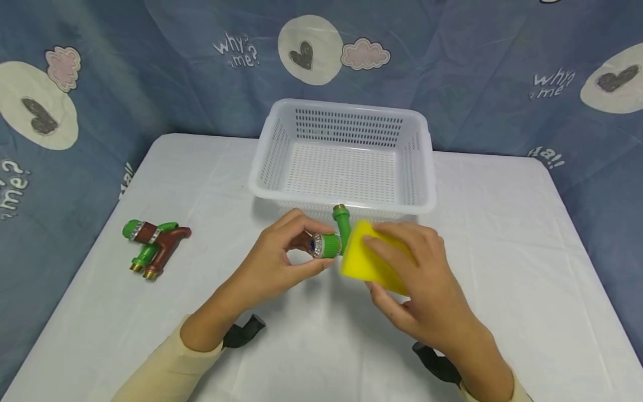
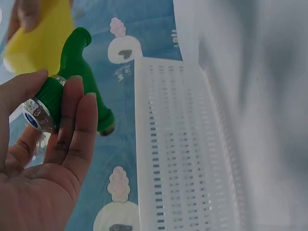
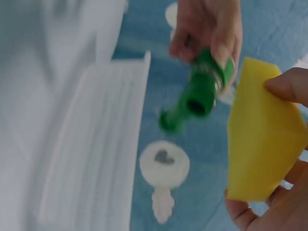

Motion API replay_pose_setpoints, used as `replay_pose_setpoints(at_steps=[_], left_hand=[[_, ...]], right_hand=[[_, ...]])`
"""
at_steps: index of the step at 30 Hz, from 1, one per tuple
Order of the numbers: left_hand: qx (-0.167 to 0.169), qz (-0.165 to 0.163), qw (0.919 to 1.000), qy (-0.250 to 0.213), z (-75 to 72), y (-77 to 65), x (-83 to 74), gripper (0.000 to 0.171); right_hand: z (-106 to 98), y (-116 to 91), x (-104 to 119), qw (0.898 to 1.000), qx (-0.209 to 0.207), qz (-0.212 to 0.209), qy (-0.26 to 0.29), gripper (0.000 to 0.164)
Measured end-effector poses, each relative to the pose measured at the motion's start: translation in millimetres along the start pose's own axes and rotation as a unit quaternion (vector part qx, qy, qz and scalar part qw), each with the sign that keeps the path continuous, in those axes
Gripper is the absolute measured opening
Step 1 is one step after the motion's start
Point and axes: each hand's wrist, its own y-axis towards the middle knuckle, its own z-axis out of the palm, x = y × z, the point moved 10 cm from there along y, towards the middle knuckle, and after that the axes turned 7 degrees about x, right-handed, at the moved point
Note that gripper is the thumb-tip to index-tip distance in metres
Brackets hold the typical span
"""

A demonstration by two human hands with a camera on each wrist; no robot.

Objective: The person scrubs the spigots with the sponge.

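Observation:
My left hand (image 1: 266,262) pinches a green tap (image 1: 344,223) by its ridged knob, between thumb and fingertips. A patterned silver band with a blue centre caps the knob's end in the left wrist view, and brass shows at one pipe end. In my right hand (image 1: 427,279) is a yellow sponge (image 1: 374,259), gripped between thumb and fingers. The sponge overlaps part of the tap's body in the head view. Seen from the right wrist, the sponge (image 3: 262,134) stands beside the tap (image 3: 202,94), whose round opening faces that camera.
A white perforated basket (image 1: 346,202) stands just beyond the hands. At the left of the white-covered table lie a brown tap (image 1: 168,245) and a green one (image 1: 144,255), overlapping. Curved black pieces (image 1: 244,331) show at both wrists. Blue patterned cloth (image 1: 201,106) hangs behind the table.

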Motion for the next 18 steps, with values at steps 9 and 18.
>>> replay_pose_setpoints(at_steps=[9,18], left_hand=[[0.042,-0.007,0.9985,-0.033,11.7,-0.5,-1.1,0.047],[0.046,0.028,0.9956,-0.077,1.2,0.5,-7.9,0.046]], right_hand=[[16,-1,8,0.999,0.024,-0.028,0.003,0.034],[-5,-4,-25,0.998,0.024,0.04,-0.029,0.038]])
